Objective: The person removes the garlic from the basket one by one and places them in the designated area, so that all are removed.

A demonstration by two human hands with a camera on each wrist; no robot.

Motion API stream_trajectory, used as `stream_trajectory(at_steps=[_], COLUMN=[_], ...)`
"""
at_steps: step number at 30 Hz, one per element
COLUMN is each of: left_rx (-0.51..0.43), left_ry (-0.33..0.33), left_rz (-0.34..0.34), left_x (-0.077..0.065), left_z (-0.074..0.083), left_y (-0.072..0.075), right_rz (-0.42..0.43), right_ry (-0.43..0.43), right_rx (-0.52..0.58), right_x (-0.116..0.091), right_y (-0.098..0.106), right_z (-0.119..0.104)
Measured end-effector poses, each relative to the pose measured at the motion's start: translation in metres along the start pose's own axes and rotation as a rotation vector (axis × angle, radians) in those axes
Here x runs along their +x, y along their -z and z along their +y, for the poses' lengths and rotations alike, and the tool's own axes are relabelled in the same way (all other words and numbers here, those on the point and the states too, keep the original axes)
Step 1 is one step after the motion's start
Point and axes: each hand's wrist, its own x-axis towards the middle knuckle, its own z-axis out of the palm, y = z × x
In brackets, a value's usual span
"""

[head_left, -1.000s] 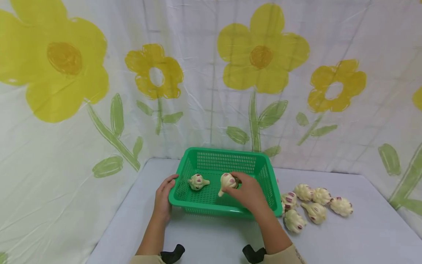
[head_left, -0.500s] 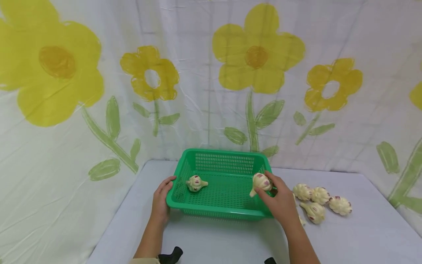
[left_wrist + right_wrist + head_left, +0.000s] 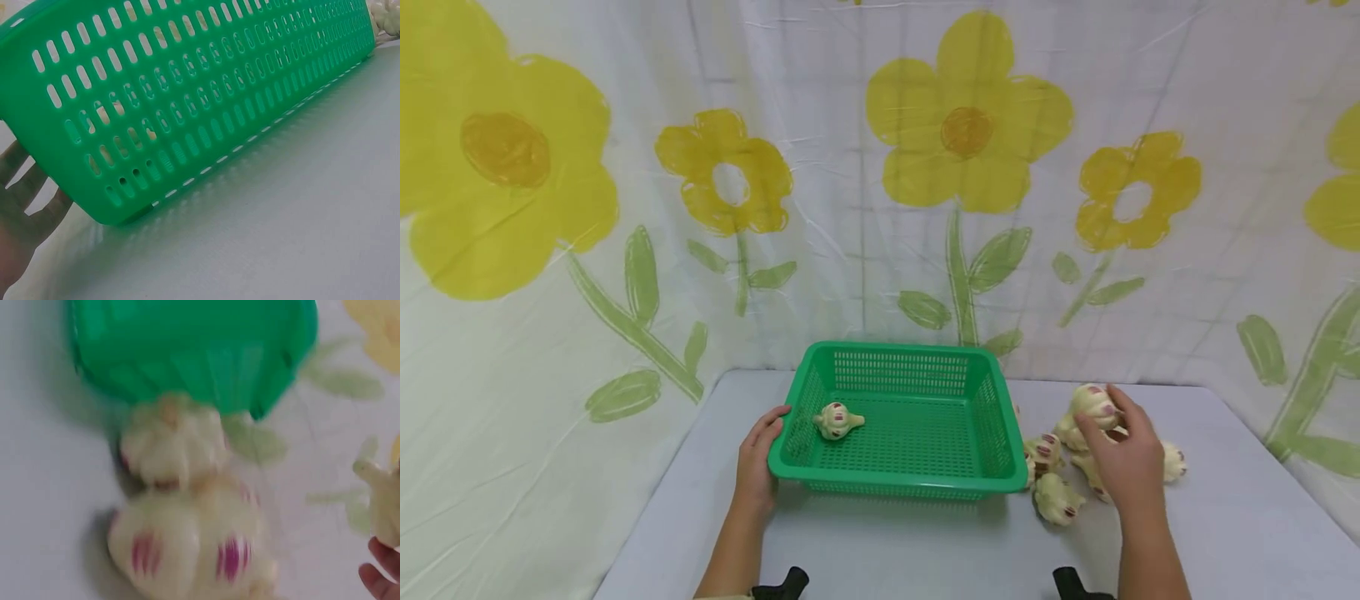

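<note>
A green plastic basket stands on the white table with one garlic bulb lying in its left part. My left hand rests against the basket's left side, fingertips up at the rim; the left wrist view shows its fingers spread along the outer wall. My right hand pinches another garlic bulb between thumb and fingers, over the group of bulbs right of the basket. That held bulb is partly cut off in the right wrist view, where two fingertips show beneath it.
Several garlic bulbs lie beside the basket's right end, among them a near bulb and a far-right bulb; the right hand partly hides this group. A white curtain with yellow flowers hangs behind the table.
My right hand has carried its garlic bulb from over the basket, across the right rim, to the group of bulbs on the right. The left hand has stayed at the basket.
</note>
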Motion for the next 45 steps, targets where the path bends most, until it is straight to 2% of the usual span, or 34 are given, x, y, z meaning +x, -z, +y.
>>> stream_trajectory(at_steps=[4,7,10,12,15,24,36,45], left_rx=[0.015,0.034,0.033,0.03,0.013,0.002,0.003,0.009], left_ry=[-0.01,-0.019,-0.023,-0.022,-0.012,0.013,0.021,0.013], left_rz=[-0.003,-0.003,0.003,0.004,0.002,-0.009,-0.007,-0.001], left_x=[0.002,0.002,0.003,0.002,0.001,0.0,-0.001,0.0], left_z=[-0.002,-0.003,-0.003,-0.002,-0.002,0.001,0.002,0.001], left_y=[0.0,0.0,0.0,0.0,0.0,-0.001,0.0,-0.001], right_rz=[0.173,0.282,0.351,0.359,0.355,0.306,0.223,0.228], right_ry=[-0.229,-0.396,-0.508,-0.551,-0.575,-0.592,-0.577,-0.585], right_rx=[0.019,0.149,0.25,0.263,0.189,0.069,0.013,0.031], right_x=[0.008,0.012,0.014,0.015,0.016,0.014,0.012,0.013], right_y=[0.021,0.031,0.037,0.038,0.038,0.031,0.022,0.019], right_z=[0.029,0.048,0.058,0.062,0.068,0.087,0.09,0.091])
